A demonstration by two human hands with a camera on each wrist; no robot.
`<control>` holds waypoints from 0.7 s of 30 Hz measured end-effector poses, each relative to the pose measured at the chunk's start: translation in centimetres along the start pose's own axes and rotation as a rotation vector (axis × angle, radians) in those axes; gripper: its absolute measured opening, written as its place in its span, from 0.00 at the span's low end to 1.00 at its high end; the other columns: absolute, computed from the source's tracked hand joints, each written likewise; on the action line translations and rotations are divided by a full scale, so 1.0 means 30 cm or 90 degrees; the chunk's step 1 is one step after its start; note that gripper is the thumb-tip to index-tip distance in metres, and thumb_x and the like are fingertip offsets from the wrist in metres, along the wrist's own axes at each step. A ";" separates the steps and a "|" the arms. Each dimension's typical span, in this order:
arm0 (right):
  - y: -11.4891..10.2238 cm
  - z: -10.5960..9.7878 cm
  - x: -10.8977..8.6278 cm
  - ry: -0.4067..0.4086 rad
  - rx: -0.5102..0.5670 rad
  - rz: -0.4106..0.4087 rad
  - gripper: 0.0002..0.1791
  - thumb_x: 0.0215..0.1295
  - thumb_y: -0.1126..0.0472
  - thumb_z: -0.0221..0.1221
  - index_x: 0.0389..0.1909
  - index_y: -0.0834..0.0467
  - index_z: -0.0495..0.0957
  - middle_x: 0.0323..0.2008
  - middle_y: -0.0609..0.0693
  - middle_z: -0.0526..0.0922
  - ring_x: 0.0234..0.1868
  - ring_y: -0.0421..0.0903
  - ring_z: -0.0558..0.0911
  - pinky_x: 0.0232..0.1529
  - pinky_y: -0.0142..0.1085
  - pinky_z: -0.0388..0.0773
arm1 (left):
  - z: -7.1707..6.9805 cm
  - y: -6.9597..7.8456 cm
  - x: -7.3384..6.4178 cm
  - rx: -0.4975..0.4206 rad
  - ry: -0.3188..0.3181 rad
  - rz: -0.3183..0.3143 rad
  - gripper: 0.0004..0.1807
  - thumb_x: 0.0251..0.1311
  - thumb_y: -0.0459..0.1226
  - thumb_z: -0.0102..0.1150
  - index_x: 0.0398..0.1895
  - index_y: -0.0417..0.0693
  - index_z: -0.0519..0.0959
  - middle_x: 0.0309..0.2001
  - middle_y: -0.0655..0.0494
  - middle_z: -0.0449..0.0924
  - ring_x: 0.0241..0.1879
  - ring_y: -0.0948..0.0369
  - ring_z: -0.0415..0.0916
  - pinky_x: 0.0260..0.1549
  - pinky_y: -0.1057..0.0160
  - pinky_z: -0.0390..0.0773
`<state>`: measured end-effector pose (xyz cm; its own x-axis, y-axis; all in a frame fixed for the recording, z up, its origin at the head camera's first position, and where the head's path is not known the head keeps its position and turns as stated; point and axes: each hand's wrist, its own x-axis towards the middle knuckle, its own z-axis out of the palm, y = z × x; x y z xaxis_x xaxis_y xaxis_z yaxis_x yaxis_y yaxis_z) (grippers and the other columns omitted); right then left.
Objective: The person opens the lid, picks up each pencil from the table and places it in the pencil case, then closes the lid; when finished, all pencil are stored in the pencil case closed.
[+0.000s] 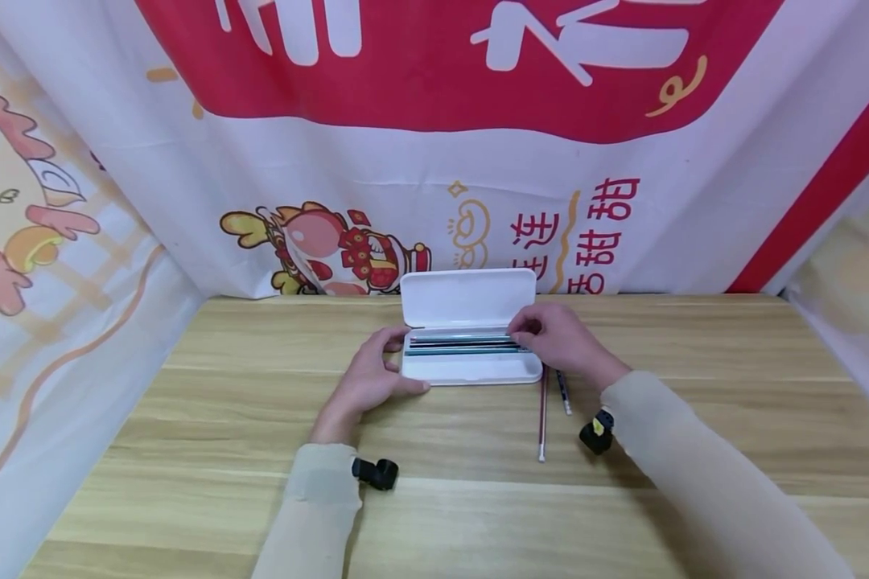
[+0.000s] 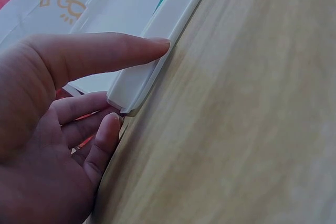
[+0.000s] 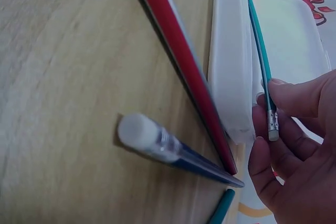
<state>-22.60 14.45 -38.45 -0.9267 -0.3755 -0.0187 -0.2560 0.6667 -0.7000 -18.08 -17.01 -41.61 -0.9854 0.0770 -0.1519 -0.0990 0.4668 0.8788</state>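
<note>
A white pencil case (image 1: 471,371) stands on the table with its lid (image 1: 471,299) raised at the back. Several pencils (image 1: 459,351), teal and dark, lie lengthwise in it. My left hand (image 1: 369,370) holds the case's left end, thumb along the front edge and fingers around the back corner. At the right end, my right hand (image 1: 561,338) pinches a teal pencil (image 3: 260,43) between thumb and fingers, close to its metal band and white eraser. That pencil lies along the case in the right wrist view.
To the right of the case, a red pencil (image 1: 543,418) and a dark pencil (image 1: 563,392) with a white eraser lie on the wooden table (image 1: 463,523). The right wrist view also shows a teal pencil end (image 3: 223,206) there. A printed cloth (image 1: 376,169) hangs behind the table.
</note>
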 end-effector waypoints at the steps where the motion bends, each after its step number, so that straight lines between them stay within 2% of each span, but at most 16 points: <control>1: 0.000 0.001 0.001 -0.001 0.001 0.004 0.08 0.77 0.65 0.62 0.50 0.58 0.88 0.46 0.54 0.87 0.47 0.50 0.81 0.54 0.47 0.81 | 0.001 0.000 0.000 0.000 0.000 0.001 0.52 0.45 0.32 0.87 0.77 0.54 0.71 0.70 0.48 0.76 0.58 0.49 0.77 0.57 0.53 0.82; 13: -0.004 0.026 -0.005 -0.015 0.000 0.019 0.09 0.76 0.65 0.63 0.51 0.56 0.89 0.51 0.54 0.86 0.52 0.52 0.80 0.59 0.50 0.80 | 0.003 -0.004 0.001 -0.005 -0.001 -0.001 0.53 0.45 0.33 0.87 0.77 0.55 0.71 0.71 0.49 0.75 0.58 0.50 0.77 0.57 0.54 0.83; 21: -0.003 0.034 -0.006 -0.005 -0.006 0.006 0.09 0.75 0.65 0.65 0.50 0.54 0.91 0.49 0.54 0.86 0.51 0.52 0.80 0.57 0.49 0.80 | 0.002 -0.001 0.000 -0.007 -0.001 0.004 0.52 0.46 0.32 0.86 0.78 0.54 0.71 0.71 0.49 0.75 0.58 0.50 0.77 0.56 0.54 0.83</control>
<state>-22.11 13.79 -39.10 -0.9269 -0.3740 -0.0305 -0.2499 0.6758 -0.6935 -18.06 -16.97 -41.67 -0.9857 0.0819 -0.1473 -0.0944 0.4559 0.8850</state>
